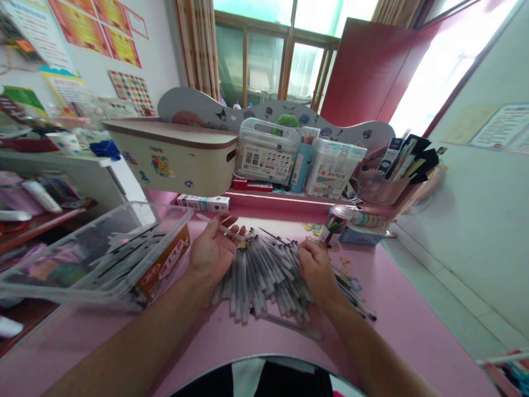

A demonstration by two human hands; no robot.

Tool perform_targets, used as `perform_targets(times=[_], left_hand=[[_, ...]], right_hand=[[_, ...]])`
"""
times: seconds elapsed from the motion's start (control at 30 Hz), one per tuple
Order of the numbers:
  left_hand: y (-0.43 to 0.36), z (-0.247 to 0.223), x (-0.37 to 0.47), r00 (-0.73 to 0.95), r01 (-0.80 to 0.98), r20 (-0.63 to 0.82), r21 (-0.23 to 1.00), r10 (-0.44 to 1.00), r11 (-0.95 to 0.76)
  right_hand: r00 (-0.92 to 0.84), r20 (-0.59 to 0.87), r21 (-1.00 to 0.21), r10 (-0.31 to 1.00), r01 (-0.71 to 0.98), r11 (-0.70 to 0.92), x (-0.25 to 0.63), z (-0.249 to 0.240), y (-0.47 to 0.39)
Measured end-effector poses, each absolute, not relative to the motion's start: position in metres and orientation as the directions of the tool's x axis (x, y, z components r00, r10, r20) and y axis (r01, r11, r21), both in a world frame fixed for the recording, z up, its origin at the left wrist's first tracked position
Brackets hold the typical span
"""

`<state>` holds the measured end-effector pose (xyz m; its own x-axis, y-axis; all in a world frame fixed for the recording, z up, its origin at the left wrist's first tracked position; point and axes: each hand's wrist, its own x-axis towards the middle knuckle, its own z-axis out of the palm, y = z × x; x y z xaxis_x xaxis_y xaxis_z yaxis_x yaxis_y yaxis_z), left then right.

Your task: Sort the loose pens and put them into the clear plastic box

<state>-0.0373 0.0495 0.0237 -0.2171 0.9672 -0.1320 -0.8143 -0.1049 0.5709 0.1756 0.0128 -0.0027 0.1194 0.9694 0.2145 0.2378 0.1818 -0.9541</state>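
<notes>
A pile of several clear-barrelled pens (264,273) lies on the pink desk (397,325) in front of me. My left hand (212,251) rests palm-up at the pile's left edge and holds one pen (221,227) across its fingers. My right hand (316,267) lies on the right side of the pile, fingers curled down among the pens. A clear plastic box (99,259) with an orange label stands to the left of my left hand and holds several more pens.
A cream storage bin (173,154) and clear marker cases (266,151) stand on a raised shelf at the back. A tape roll (334,220) and a pen holder (384,187) sit at the right rear. Cluttered shelves (37,220) fill the left. A white wall (475,231) borders the right.
</notes>
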Motion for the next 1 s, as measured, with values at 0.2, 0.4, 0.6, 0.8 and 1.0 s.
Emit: perform_targets(times=[0.2, 0.4, 0.6, 0.8, 1.0], left_hand=[[0.017, 0.015, -0.005, -0.045, -0.711, -0.161, 0.698, 0.986, 0.082], [-0.001, 0.01, 0.015, 0.098, -0.664, -0.299, 0.691, 0.949, 0.286], [0.002, 0.012, 0.006, 0.203, -0.679, -0.437, 0.582, 0.876, 0.448], [0.003, 0.008, 0.011, 0.334, -0.699, -0.457, 0.466, 0.824, 0.542], [-0.002, 0.013, 0.015, 0.381, -0.746, -0.445, 0.369, 0.81, 0.554]], right_hand=[[0.13, 0.448, -0.82, 0.884, 0.453, 0.349, 0.172, 0.003, 0.009], [-0.281, 0.332, -0.809, 0.9, 0.405, 0.425, 0.161, -0.004, -0.003], [-0.151, 0.477, -0.788, 0.866, 0.362, 0.498, 0.164, -0.001, -0.001], [-0.1, 0.612, -0.668, 0.784, 0.465, 0.581, 0.152, -0.007, -0.006], [-0.35, 0.627, -0.441, 0.696, 0.577, 0.687, 0.151, -0.017, -0.007]])
